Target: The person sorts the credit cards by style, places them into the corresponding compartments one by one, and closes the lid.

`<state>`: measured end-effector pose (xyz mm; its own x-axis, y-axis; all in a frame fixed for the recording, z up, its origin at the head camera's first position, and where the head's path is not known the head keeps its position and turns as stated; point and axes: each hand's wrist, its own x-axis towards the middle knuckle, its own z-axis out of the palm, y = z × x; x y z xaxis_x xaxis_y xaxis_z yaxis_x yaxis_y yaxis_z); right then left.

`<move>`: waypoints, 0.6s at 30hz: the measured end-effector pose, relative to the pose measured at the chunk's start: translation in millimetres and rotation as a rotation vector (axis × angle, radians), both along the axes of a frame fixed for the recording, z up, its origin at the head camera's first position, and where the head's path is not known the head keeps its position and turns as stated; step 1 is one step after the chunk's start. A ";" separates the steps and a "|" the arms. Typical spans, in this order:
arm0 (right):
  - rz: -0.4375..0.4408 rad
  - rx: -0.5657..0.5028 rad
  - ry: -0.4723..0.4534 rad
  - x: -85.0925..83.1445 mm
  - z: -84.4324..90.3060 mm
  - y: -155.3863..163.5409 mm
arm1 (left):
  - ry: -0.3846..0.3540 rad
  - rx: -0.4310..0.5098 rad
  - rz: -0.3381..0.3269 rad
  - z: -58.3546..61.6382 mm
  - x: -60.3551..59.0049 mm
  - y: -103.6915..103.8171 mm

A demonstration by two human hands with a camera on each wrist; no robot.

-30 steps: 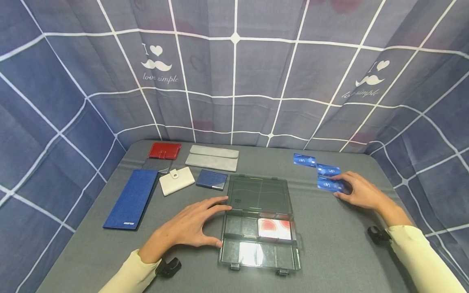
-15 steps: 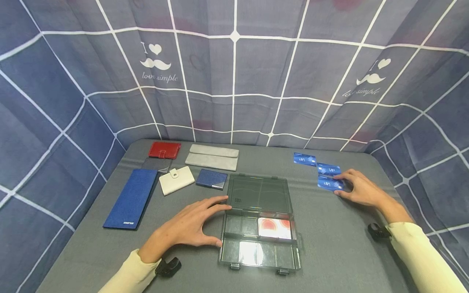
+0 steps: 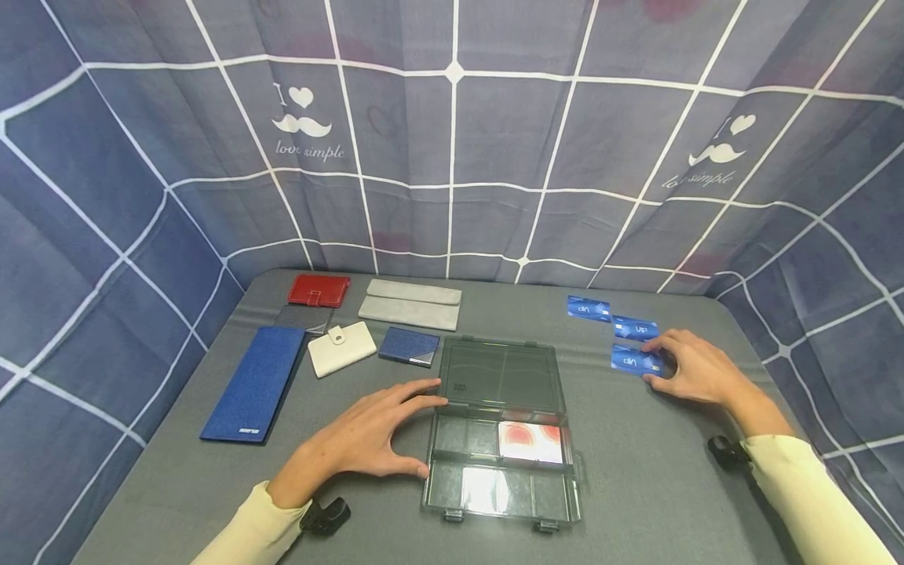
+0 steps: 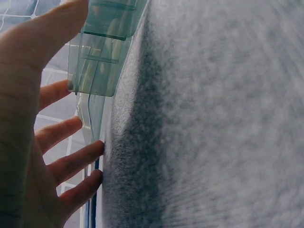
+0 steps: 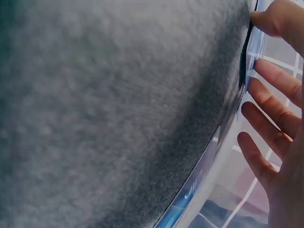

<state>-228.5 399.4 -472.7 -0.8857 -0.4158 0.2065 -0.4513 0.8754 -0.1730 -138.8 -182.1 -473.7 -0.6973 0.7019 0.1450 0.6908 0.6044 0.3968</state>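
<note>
Fingers of the right hand (image 3: 695, 369) lie fairly straight, tips on the nearest blue card (image 3: 636, 360), thumb at its near edge; whether the card is pinched or only pressed cannot be told. This card lies at the right of the grey table (image 3: 650, 471), closest of 3 blue cards in a row. Against 1 s ago it sits slightly lower and closer to the clear plastic box (image 3: 503, 428), so the hand appears to be dragging it off the row. Left hand (image 3: 367, 439) unchanged: fingers spread and relaxed, tips against the box's left edge, steadying it. Box lid lies open; 1 red-and-white card (image 3: 531, 441) sits in a compartment. Wallets at the table's left, untouched.
</note>
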 end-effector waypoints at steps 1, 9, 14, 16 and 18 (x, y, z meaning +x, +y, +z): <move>0.014 0.001 0.017 0.6 -0.2 -0.6 | 0.000 0.000 0.001 0.1 0.1 0.0; 0.039 0.010 0.098 11.6 2.2 -5.3 | 0.004 0.001 -0.002 1.5 0.6 0.5; 0.044 -0.010 0.122 27.0 8.4 -17.1 | -0.001 0.002 0.002 1.7 1.5 0.1; 0.052 -0.019 0.134 34.9 11.0 -23.7 | 0.002 0.000 0.003 1.5 1.7 0.1; 0.063 -0.028 0.149 43.4 13.5 -31.1 | 0.010 -0.004 0.004 1.3 1.6 0.0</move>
<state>-185.1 368.3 -459.2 -0.8165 -0.4620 0.3462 -0.5278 0.8404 -0.1235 -137.1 -182.1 -472.4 -0.6988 0.6996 0.1493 0.6922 0.6086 0.3878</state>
